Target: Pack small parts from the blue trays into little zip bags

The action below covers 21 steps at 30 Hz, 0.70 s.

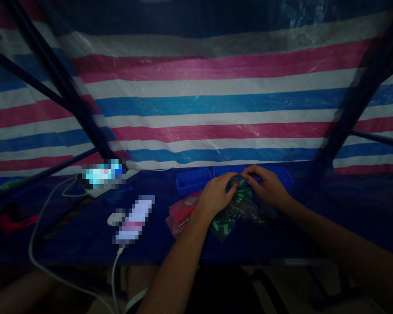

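Note:
My left hand (218,192) and my right hand (265,183) are close together over the blue table, fingertips nearly meeting. Both are closed in a pinch at the top edge of a see-through plastic bag (244,194) with green pieces in it. Below them lie another see-through bag with green contents (222,225) and a dark, shiny bag (249,211). Pink plastic bags (183,209) lie beside my left wrist, which partly covers them. Just behind my hands is a row of blue plastic bins (194,181); the dim light hides their contents.
To the left lie a phone (136,220) on a white cable, a round white object (116,217) and a second lit screen (103,173) on a white power strip (131,174). Dark metal posts (350,109) and a striped tarp (216,104) stand behind. A person's arm (26,290) shows at lower left.

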{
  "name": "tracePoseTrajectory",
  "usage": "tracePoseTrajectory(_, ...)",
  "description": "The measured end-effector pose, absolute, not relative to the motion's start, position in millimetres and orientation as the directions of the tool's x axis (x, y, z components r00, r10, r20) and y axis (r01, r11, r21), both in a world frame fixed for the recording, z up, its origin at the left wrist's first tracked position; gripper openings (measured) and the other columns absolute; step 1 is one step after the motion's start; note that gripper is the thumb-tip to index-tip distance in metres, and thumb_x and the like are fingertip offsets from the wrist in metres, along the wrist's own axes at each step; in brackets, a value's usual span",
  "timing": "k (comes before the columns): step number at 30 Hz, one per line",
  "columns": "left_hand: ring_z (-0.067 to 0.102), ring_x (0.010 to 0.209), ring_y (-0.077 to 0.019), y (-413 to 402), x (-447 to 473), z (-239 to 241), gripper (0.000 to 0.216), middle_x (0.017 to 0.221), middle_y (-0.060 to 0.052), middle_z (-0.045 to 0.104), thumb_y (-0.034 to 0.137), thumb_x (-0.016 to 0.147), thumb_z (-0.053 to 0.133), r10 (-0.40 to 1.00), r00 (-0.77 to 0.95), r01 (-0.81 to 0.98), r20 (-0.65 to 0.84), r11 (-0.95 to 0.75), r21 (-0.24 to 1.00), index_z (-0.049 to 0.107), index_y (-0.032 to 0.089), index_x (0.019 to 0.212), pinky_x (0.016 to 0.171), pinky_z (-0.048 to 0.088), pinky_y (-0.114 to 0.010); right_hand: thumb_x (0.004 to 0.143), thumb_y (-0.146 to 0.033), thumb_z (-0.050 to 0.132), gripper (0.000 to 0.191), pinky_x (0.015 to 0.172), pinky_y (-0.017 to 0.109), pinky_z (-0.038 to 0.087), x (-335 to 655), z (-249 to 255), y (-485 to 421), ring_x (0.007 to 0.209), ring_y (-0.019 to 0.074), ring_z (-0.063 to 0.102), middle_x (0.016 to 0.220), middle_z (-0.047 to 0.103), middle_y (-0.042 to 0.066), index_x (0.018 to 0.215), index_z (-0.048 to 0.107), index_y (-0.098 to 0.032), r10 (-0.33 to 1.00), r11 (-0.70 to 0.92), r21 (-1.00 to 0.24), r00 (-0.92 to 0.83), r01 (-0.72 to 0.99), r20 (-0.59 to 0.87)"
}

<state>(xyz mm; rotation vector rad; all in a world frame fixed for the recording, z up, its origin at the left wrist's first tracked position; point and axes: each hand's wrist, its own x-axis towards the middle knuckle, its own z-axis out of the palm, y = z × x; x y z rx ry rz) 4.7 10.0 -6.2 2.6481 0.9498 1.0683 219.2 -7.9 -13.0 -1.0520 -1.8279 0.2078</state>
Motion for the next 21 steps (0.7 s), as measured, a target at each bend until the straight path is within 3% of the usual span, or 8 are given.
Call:
tracePoseTrajectory(6,0.070,0.113,-0.0217,10.0,3.0,-0.7,0.032,0.128,-0.005,0.072,0.022,0.099,0.059,0.613,0.492,0.454,0.619,-0.787,0.419,0.059,0.025,0.131,0.102,0.054,-0.039,0.090,-0.043,0.072,0.031,0.091,0.045,0.060,215.1,-23.1,-4.6,0.097,0.0263,0.072,0.111,0.074,0.007,0.116,0.066,-0.028,0.811,0.573,-0.731,-0.122,0.371,0.573)
tracePoseTrajectory(13,0.072,0.105,-0.0222,8.7,3.3,2.4,0.036,0.114,-0.005,0.075,0.021,0.095,0.064,0.638,0.453,0.441,0.623,-0.767,0.466,0.058,0.024,0.130,0.098,0.055,-0.039,0.081,-0.041,0.082,0.032,0.097,0.044,0.059,213.0,-28.0,-1.3,0.100,0.0249,0.073,0.105,0.076,0.006,0.106,0.069,-0.026,0.882,0.471,-0.873,-0.098,0.125,0.462)
tracePoseTrajectory(18,0.072,0.095,-0.0197,9.3,2.9,3.1,0.031,0.108,-0.003,0.075,0.025,0.097,0.064,0.647,0.451,0.394,0.614,-0.762,0.514,0.060,0.025,0.127,0.089,0.058,-0.036,0.075,-0.040,0.087,0.038,0.089,0.038,0.060,213.8,-29.0,2.0,0.092,0.0211,0.074,0.098,0.076,0.005,0.104,0.067,-0.024,0.907,0.419,-0.908,-0.049,0.015,0.418)
tracePoseTrajectory(21,0.070,0.096,-0.0185,8.2,3.1,4.0,0.029,0.113,-0.006,0.071,0.025,0.097,0.064,0.627,0.388,0.409,0.675,-0.774,0.484,0.060,0.022,0.126,0.095,0.057,-0.037,0.074,-0.041,0.088,0.041,0.080,0.034,0.061,214.6,-28.7,4.4,0.083,0.0189,0.072,0.092,0.074,0.003,0.103,0.066,-0.023,0.912,0.411,-0.912,0.013,0.006,0.411)
